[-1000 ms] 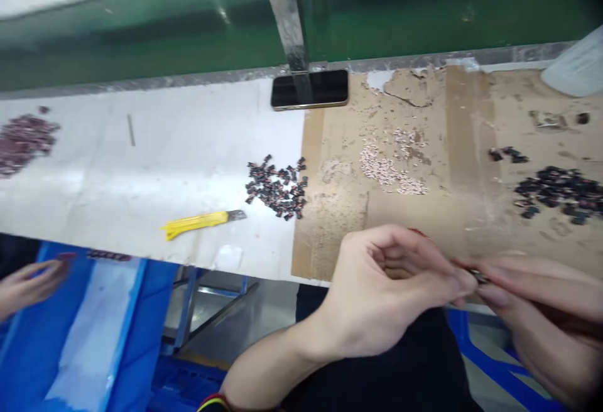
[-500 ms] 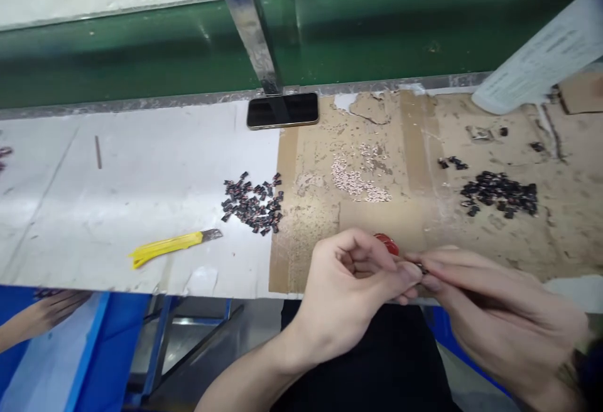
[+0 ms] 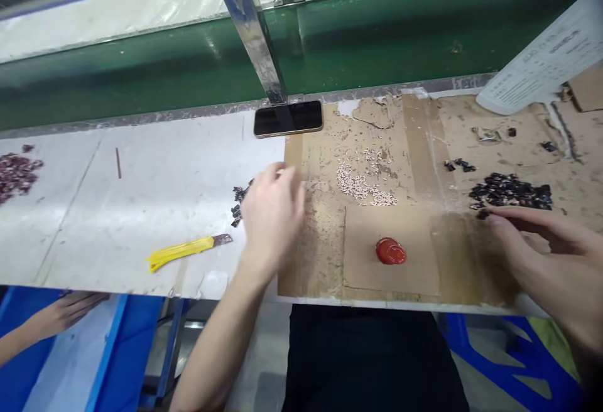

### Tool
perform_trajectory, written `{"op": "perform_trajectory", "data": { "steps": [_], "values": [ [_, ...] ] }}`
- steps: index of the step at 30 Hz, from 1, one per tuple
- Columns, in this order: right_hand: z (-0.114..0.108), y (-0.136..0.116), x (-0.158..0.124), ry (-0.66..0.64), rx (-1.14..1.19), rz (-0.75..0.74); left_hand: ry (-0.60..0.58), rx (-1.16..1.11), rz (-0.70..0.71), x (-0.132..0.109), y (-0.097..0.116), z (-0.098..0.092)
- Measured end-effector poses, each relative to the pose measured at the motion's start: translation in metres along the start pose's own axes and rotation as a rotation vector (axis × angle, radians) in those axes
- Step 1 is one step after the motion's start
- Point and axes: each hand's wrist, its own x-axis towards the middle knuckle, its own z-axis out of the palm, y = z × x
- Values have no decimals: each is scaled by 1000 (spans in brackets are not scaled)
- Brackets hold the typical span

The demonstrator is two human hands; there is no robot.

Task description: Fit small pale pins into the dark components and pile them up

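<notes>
My left hand point(image 3: 273, 217) is over the left pile of small black parts point(image 3: 239, 195) and covers most of it. Its fingers are smeared by motion, and whatever they hold is hidden. At the near edge of the right pile of small black parts point(image 3: 513, 191), my right hand point(image 3: 541, 249) pinches one small black part point(image 3: 483, 213) between thumb and forefinger. Between the hands, a blob of red paste point(image 3: 391, 251) lies on a cardboard square point(image 3: 360, 267). Beyond that square are scattered tiny pale copper-coloured pieces point(image 3: 358, 184).
A yellow-handled knife point(image 3: 183, 252) lies on the white left surface, with a thin brown strip point(image 3: 118, 162) and a reddish pile point(image 3: 17, 174) farther left. A phone point(image 3: 288, 118) rests by the metal post. A white bottle point(image 3: 541, 54) leans in at right. Another person's hand point(image 3: 70, 314) shows lower left.
My hands were together above the cardboard and have moved apart. The left went to the left pile, the right to the right pile. The red paste is now uncovered.
</notes>
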Motion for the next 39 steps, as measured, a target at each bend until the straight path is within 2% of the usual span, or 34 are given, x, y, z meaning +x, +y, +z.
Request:
{"op": "perform_trajectory", "data": {
  "steps": [3, 6, 8, 11, 14, 16, 20, 22, 24, 30, 33, 36, 39],
  "values": [
    [-6, 23, 13, -12, -210, -123, -58, 81, 3, 15, -26, 3],
    [0, 24, 27, -11, -235, -218, -81, 74, 20, 14, -32, 5],
    [12, 10, 36, -37, -231, -292, -81, 72, 22, 11, -32, 5],
    [37, -25, 47, -143, -200, -385, -91, 52, 31, 11, -31, 3],
    [61, -61, 56, -446, -244, -424, -115, 12, 68, 17, -35, 3],
    [72, -77, 60, -572, -287, -425, -123, -16, 92, 19, -38, 3],
    [83, -86, 63, -600, -316, -421, -40, -85, 71, 15, -41, 3],
    [86, -86, 63, -607, -316, -419, 41, -205, 25, 9, -38, 1],
    [88, -87, 62, -606, -317, -413, 89, -417, -52, 0, -33, -2],
    [88, -90, 62, -557, -276, -387, -11, -1232, -396, -25, -12, 0],
    [79, -89, 62, -484, -115, -314, -44, -1460, -472, -34, 0, 4],
    [64, -86, 57, -451, 254, -51, -81, -1530, -476, -40, 18, 4],
    [48, -85, 45, -506, 565, 196, -126, -1471, -362, -48, 42, 1]
  ]
}}
